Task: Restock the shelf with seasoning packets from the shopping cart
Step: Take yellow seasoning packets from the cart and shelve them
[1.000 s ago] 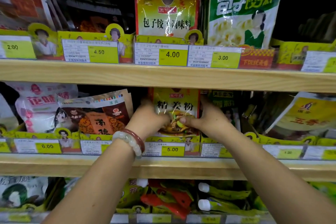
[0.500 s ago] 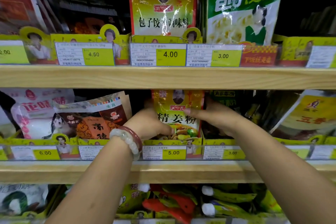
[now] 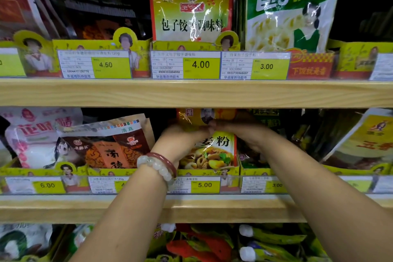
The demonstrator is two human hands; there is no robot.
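Both hands, left (image 3: 180, 140) & right (image 3: 244, 136), pinch the glossy yellow plastic seasoning packet (image 3: 212, 153) w/ fingertips at its top; upright, food pic on front.

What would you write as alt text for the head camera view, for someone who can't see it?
Both hands, the left hand and the right hand, hold a yellow seasoning packet upright in its tray on the middle shelf, above a 5.00 price tag. More packets fill the shelves above, beside and below.

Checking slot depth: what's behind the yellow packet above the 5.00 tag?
Only dark shelf space shows beside the yellow packet. Both hands and the packet itself cover whatever sits behind.
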